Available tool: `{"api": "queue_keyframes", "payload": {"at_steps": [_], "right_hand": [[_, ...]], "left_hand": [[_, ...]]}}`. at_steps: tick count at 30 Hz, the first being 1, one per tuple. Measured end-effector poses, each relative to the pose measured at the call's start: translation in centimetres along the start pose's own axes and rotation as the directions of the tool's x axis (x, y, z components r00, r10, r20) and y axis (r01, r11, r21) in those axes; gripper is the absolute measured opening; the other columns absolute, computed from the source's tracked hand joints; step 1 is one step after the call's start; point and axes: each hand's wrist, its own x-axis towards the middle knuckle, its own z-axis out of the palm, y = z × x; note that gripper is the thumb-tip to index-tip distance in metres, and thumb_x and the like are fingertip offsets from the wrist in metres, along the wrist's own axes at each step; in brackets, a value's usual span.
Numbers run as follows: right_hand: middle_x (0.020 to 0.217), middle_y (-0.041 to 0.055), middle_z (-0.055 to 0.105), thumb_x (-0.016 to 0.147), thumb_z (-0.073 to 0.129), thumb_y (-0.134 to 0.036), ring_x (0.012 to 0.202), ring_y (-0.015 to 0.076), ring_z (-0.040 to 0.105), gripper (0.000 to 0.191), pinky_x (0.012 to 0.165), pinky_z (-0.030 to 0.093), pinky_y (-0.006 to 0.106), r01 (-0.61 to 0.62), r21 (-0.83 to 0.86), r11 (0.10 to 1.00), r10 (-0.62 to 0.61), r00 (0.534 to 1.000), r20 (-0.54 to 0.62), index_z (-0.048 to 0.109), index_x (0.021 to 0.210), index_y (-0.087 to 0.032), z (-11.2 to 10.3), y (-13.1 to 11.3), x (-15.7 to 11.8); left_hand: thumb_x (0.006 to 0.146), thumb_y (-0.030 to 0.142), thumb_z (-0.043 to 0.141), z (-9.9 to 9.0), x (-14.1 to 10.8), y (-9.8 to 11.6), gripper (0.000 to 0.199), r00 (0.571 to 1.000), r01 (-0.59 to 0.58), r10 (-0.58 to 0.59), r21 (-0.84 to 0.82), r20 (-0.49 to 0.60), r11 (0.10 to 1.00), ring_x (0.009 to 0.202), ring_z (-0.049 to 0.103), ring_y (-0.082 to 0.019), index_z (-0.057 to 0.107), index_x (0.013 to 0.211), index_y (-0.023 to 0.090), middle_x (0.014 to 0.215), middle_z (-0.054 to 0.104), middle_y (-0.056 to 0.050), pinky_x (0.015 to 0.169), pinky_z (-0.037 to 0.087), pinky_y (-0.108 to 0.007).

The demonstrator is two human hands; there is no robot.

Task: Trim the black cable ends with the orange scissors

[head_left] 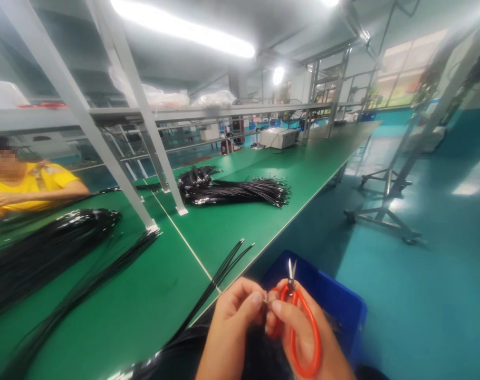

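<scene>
Red-handled scissors (310, 338) rest in my right hand (297, 322), blades pointing up and slightly apart. My left hand (238, 316) is closed, thumb and fingers pinched on something small and dark that I cannot make out. Both hands' fingertips meet at that small piece, above the table's front edge. Just left of my left hand, several black cables (214, 285) with bright tips lie across the green table (145, 279). Below my hands is a dark mass, its detail hidden.
A blue bin (343, 295) stands below my right hand. Black cable bundles lie at the left (54, 243) and farther back (240, 191). Metal shelf posts (156, 116) rise from the table. A person in yellow (46, 184) sits at far left. A wheeled stand (382, 211) is right.
</scene>
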Motion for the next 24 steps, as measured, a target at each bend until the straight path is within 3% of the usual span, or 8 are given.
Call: {"api": "queue_keyframes", "payload": {"at_steps": [7, 9, 13, 15, 17, 19, 22, 24], "right_hand": [[0.068, -0.0011, 0.065, 0.065, 0.077, -0.017, 0.058, 0.0123, 0.057, 0.02, 0.056, 0.048, 0.023, 0.001, 0.046, 0.999, -0.002, 1.0, 0.03, 0.062, 0.078, -0.019, -0.4, 0.1, 0.4], [0.069, -0.0009, 0.065, 0.065, 0.076, -0.016, 0.058, 0.0129, 0.058, 0.02, 0.056, 0.048, 0.024, 0.003, 0.04, 0.999, -0.003, 1.0, 0.015, 0.062, 0.079, -0.018, -0.5, 0.1, 0.4], [0.072, 0.0, 0.066, 0.065, 0.077, -0.017, 0.059, 0.0141, 0.059, 0.023, 0.056, 0.049, 0.025, -0.005, 0.01, 1.0, 0.005, 1.0, -0.025, 0.062, 0.082, -0.019, -0.4, 0.0, 0.6], [0.072, 0.0004, 0.067, 0.062, 0.078, -0.017, 0.06, 0.0141, 0.06, 0.026, 0.057, 0.05, 0.025, -0.018, 0.02, 1.0, 0.019, 0.999, -0.045, 0.063, 0.083, -0.019, -0.2, 0.1, 0.6], [0.071, 0.0006, 0.067, 0.061, 0.079, -0.018, 0.06, 0.0143, 0.06, 0.027, 0.058, 0.05, 0.026, -0.025, 0.024, 0.999, 0.026, 0.998, -0.049, 0.063, 0.083, -0.018, -0.1, 0.1, 0.7], [0.069, 0.0001, 0.065, 0.062, 0.079, -0.019, 0.059, 0.0146, 0.06, 0.025, 0.058, 0.05, 0.026, -0.02, 0.017, 1.0, 0.02, 0.999, -0.026, 0.063, 0.082, -0.018, 0.0, 0.1, 0.6], [0.069, -0.0002, 0.065, 0.062, 0.078, -0.018, 0.059, 0.014, 0.059, 0.024, 0.058, 0.049, 0.025, -0.023, 0.025, 0.999, 0.023, 1.0, -0.014, 0.063, 0.08, -0.019, 0.0, 0.0, 0.6], [0.071, 0.0001, 0.066, 0.062, 0.078, -0.017, 0.059, 0.0136, 0.059, 0.024, 0.058, 0.049, 0.025, -0.018, 0.026, 1.0, 0.019, 1.0, -0.015, 0.062, 0.08, -0.019, 0.0, -0.1, 0.6]], "left_hand": [[0.072, 0.028, 0.073, 0.3, 0.1, -0.5, 0.021, 0.999, -0.024, 0.026, -0.104, 0.025, 0.994, 0.054, 0.05, -0.01, 0.056, 0.069, 0.017, 0.062, 0.058, 0.002, 0.056, 0.042, -0.023], [0.073, 0.029, 0.072, -0.1, 0.0, -0.3, 0.018, 0.998, -0.056, 0.056, -0.005, -0.041, 0.998, 0.057, 0.05, -0.01, 0.06, 0.071, 0.017, 0.067, 0.058, 0.002, 0.059, 0.043, -0.022], [0.077, 0.028, 0.067, -0.6, -0.2, 0.8, 0.013, 0.95, -0.193, 0.255, 0.302, -0.181, 0.933, 0.071, 0.055, -0.014, 0.065, 0.086, 0.019, 0.083, 0.064, -0.001, 0.068, 0.044, -0.022], [0.078, 0.028, 0.066, -0.4, 0.0, 1.3, 0.015, 0.97, -0.161, 0.208, 0.315, -0.122, 0.935, 0.07, 0.056, -0.014, 0.065, 0.09, 0.018, 0.082, 0.066, -0.002, 0.066, 0.044, -0.023], [0.077, 0.028, 0.067, -0.1, 0.4, 1.5, 0.013, 0.997, -0.08, 0.078, 0.21, 0.017, 0.975, 0.058, 0.055, -0.013, 0.063, 0.083, 0.017, 0.067, 0.064, 0.0, 0.058, 0.044, -0.023], [0.077, 0.028, 0.067, 0.2, 0.8, 1.2, 0.013, 0.992, -0.022, 0.014, 0.063, 0.125, 0.998, 0.049, 0.052, -0.013, 0.059, 0.075, 0.018, 0.054, 0.058, 0.003, 0.052, 0.042, -0.023], [0.078, 0.028, 0.065, -0.1, 1.1, 0.6, 0.015, 0.995, -0.042, 0.041, 0.011, 0.09, 0.999, 0.052, 0.05, -0.012, 0.056, 0.071, 0.018, 0.055, 0.055, 0.004, 0.054, 0.042, -0.022], [0.079, 0.027, 0.063, -0.7, 1.0, 0.5, 0.014, 0.994, -0.112, 0.112, 0.172, 0.008, 0.979, 0.057, 0.05, -0.012, 0.057, 0.07, 0.018, 0.062, 0.055, 0.003, 0.057, 0.043, -0.022]]}}
